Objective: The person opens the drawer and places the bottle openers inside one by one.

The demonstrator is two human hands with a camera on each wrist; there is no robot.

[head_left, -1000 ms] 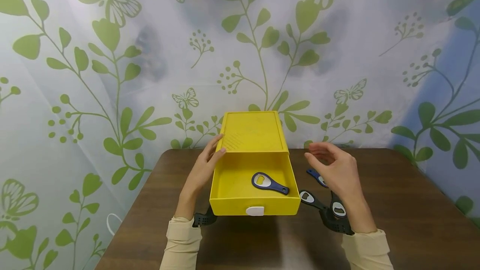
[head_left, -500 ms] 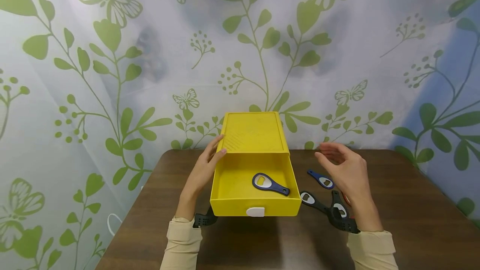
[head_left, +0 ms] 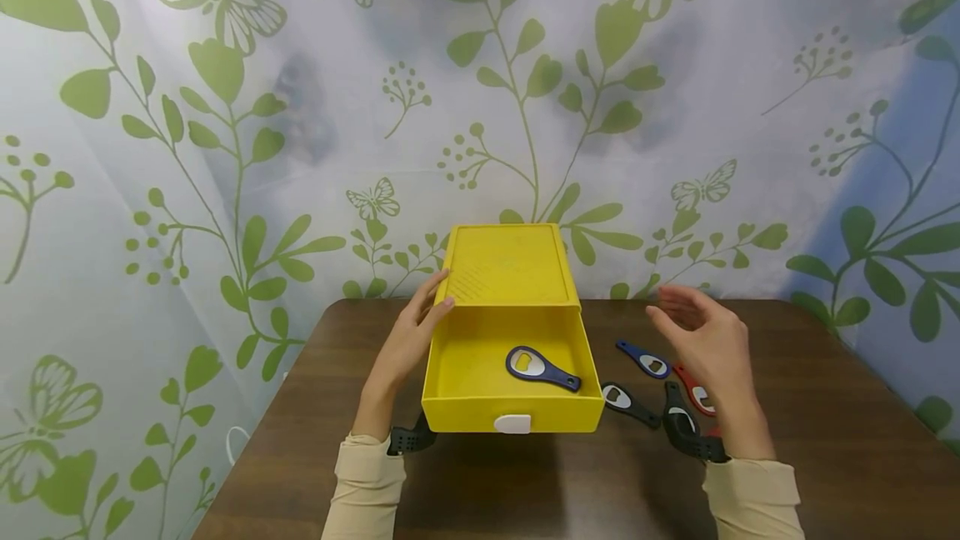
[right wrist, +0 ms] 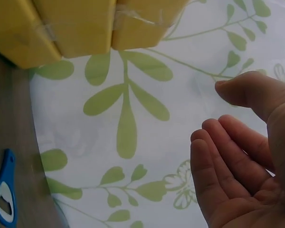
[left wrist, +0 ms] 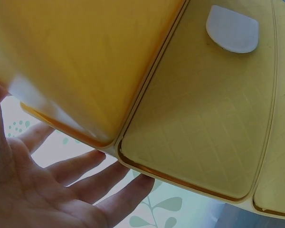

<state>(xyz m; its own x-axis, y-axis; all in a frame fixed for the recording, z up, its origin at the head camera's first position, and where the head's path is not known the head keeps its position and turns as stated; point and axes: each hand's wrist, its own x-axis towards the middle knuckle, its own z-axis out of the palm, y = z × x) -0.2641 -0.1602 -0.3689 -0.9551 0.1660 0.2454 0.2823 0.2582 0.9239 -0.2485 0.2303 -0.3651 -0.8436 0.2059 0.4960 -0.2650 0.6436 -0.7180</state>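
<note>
A yellow drawer cabinet (head_left: 510, 265) stands on the table with its top drawer (head_left: 465, 369) pulled out. Inside that drawer lies a blue bottle opener (head_left: 561, 376). My left hand (head_left: 405, 342) rests against the cabinet's left side, its thumb by the top front edge. In the left wrist view, my fingers (left wrist: 126, 197) lie spread along the side, and a white knob (left wrist: 232, 28) shows on a lower drawer. My right hand (head_left: 711, 344) hovers right of the cabinet, fingers loosely bent, holding nothing.
Right of the cabinet, several more bottle openers lie on the brown table (head_left: 337, 407): a blue one (head_left: 636, 352), a black one (head_left: 637, 411), another black one (head_left: 672, 396) and a red one (head_left: 688, 379). A leaf-patterned curtain (head_left: 315, 190) hangs behind the table.
My right hand has drifted to the right, away from the cabinet, uncovering the red bottle opener. My left hand, the cabinet and the bottle opener in the drawer stay put.
</note>
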